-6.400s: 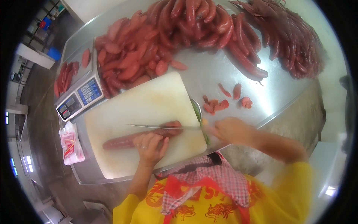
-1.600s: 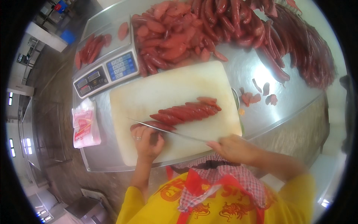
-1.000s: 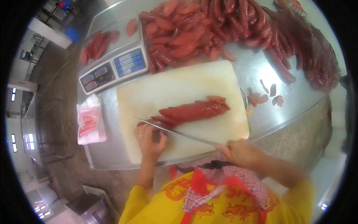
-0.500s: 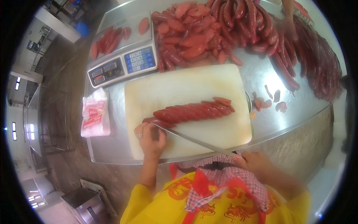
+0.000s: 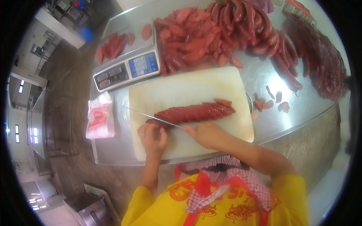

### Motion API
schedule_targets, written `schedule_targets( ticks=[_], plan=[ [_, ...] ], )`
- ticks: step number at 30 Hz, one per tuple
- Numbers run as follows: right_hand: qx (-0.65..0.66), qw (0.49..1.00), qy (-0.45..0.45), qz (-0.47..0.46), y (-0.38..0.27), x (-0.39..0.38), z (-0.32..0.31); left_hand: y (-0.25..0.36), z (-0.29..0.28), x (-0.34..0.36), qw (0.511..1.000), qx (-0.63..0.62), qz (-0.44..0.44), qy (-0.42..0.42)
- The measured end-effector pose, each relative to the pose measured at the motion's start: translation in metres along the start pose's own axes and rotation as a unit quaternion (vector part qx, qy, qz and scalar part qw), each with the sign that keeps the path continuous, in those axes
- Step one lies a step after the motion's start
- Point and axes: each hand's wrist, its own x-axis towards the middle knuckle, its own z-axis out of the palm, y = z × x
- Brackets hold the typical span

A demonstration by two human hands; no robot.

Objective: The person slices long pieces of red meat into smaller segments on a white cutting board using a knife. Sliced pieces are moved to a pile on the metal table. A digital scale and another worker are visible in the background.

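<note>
Item: one red sausage (image 5: 200, 112), cut into thin slanted slices that lie in a close row, leaning on one another, across the middle of the cutting board; the slice at the far right sits slightly askew.

Item: cutting board (image 5: 196, 84), white with yellowish patches, rounded corners, laid flat on the metal tabletop (image 5: 307, 109).

Item: left hand (image 5: 152, 142), fingers curled and grasping the left end of the sausage (a ring shows on one finger; the fingertips are partly hidden).

Item: right hand (image 5: 205, 135), clenched around the handle of a knife (image 5: 143, 113). Long narrow blade, pointing up and left, crossing over the left end of the sausage just beyond the left hand's fingers; whether the edge touches the meat cannot be told.

Item: scale (image 5: 126, 71), white, with a blue keypad, behind the board to the left; several cut pieces (image 5: 115, 45) on its metal tray.

Item: packet of plastic bags (image 5: 100, 117), white and red, left of the board.

Item: heap of sausage slices (image 5: 188, 35), beside the scale, touching a pile of whole sausages (image 5: 245, 19).

Item: bunch of darker sausages (image 5: 320, 60), long and thin, at the far right.

Item: scraps (image 5: 264, 104), small and reddish, right of the board.
</note>
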Motion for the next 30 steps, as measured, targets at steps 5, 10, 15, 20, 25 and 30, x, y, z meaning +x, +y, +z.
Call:
schedule_targets(
  ticks=[5,10,15,20,25,30],
  plan=[
    [-0.008,0.996,-0.046,0.076,0.008,-0.092,-0.040,0.000,0.002,-0.003,0.999,0.004,-0.030,0.018],
    [0.004,0.986,-0.084,0.146,0.009,-0.141,-0.059,-0.004,0.003,-0.001,1.000,0.000,-0.013,0.007],
    [-0.005,0.990,-0.105,0.093,0.009,-0.079,-0.028,-0.008,0.001,-0.002,1.000,-0.006,-0.008,0.006],
    [-0.017,0.997,-0.079,-0.018,-0.011,0.006,0.006,-0.007,0.002,-0.005,1.000,0.002,0.009,0.007],
    [0.040,0.997,-0.066,0.010,0.007,0.010,0.008,-0.006,0.001,-0.007,0.999,0.007,-0.048,0.017],
    [0.099,0.975,-0.143,0.139,0.092,-0.098,-0.049,-0.009,0.016,0.004,0.919,-0.212,-0.312,0.112]
  ],
)
